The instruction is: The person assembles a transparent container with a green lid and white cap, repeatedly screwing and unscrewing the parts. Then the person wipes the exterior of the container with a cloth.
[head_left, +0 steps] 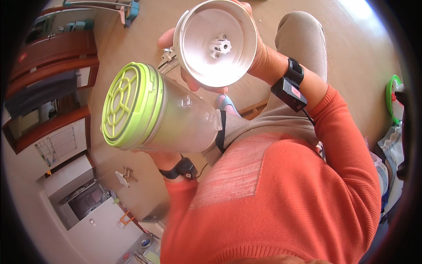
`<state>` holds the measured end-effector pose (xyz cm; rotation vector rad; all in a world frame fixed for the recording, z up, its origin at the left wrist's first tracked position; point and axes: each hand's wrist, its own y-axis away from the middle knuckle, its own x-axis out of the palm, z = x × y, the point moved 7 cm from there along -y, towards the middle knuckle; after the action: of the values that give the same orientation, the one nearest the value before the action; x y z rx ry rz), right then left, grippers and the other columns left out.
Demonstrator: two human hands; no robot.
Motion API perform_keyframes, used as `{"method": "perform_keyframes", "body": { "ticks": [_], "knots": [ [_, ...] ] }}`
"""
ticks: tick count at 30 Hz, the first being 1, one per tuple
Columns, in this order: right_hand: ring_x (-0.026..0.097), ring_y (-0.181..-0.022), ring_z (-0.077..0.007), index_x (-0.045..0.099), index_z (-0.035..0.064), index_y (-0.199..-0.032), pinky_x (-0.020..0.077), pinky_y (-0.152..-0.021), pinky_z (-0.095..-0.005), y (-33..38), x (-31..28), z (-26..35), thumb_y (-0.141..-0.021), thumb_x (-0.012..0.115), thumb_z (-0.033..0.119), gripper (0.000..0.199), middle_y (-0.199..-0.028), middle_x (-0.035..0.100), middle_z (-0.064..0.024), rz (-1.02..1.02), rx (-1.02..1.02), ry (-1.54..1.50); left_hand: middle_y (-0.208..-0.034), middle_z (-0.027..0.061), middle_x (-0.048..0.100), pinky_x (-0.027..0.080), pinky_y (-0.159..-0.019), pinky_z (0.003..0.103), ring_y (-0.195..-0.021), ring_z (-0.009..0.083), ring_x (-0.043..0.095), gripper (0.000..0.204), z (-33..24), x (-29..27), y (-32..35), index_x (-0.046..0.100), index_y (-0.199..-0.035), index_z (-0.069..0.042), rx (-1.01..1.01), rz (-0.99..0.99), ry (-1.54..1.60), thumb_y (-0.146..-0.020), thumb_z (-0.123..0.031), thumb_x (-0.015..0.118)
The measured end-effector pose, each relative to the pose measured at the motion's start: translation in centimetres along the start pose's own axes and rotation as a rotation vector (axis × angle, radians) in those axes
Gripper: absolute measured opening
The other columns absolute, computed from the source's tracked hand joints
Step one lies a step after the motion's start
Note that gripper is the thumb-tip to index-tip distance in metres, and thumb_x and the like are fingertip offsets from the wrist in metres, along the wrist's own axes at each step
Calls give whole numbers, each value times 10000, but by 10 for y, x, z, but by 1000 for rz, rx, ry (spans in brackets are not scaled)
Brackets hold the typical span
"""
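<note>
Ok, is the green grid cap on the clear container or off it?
On. The green grid cap covers the wide end of the clear container, no gap showing; whether it is locked, I cannot tell.

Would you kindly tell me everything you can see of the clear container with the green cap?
The container is see-through, slightly cloudy and looks like plastic, narrowing away from its wide end. A bright green cap covers that end, its face a raised lattice of curved bars circled by a thin grey line. It is held tilted on its side, cap toward the picture's left, narrower end toward the person's lap. The left hand, mostly hidden behind it, appears to support it.
</note>
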<state>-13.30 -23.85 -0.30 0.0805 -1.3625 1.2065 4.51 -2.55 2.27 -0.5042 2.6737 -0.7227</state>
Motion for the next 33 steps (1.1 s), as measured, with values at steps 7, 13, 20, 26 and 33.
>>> {"method": "perform_keyframes", "body": {
  "ticks": [7, 13, 20, 26, 33],
  "knots": [
    [687, -881, -134, 726, -19, -1145, 550, -804, -276, 3, -2, 37, -853, 811, 300, 441, -1067, 770, -75, -170, -240, 820, -1421, 169, 574, 500, -1033, 406, -1239, 272, 600, 709, 0, -10, 21, 466, -1471, -45, 191, 25, -430, -980, -551, 540],
    [680, -996, -185, 591, -10, -1320, 547, -824, -328, 15, -24, 32, -823, 848, 164, 586, -1245, 688, -133, -145, -131, 387, -1399, 145, 600, 520, -1000, 380, -1210, 245, 621, 609, -4, -1, 21, 499, -1431, -35, 266, 29, -581, -993, -446, 595],
    [654, -1026, -234, 519, 15, -1332, 530, -863, -360, 23, 15, 62, -719, 950, 209, 774, -1225, 618, -147, -123, -1034, 1707, -1372, 117, 630, 543, -961, 349, -1177, 214, 647, 497, 7, 3, 5, 537, -1386, -23, 282, 42, -734, -1008, -323, 658],
    [659, -1121, -304, 516, 69, -1371, 575, -925, -473, 1, 9, 44, -941, 607, 587, 680, -1329, 597, -132, -166, -248, 203, -1382, 111, 620, 526, -983, 356, -1201, 221, 630, 497, 45, -8, 7, 528, -1395, -30, 39, 12, -468, -1012, -327, 637],
    [643, -1205, -370, 462, 122, -1493, 558, -962, -622, -12, 29, 26, -978, 487, 637, 729, -1406, 582, -155, -100, -169, -3, -1497, 127, 522, 432, -1114, 420, -1326, 272, 536, 700, 43, 15, -18, 442, -1495, -53, -324, 5, 444, -1004, -551, 470]
  ]
}}
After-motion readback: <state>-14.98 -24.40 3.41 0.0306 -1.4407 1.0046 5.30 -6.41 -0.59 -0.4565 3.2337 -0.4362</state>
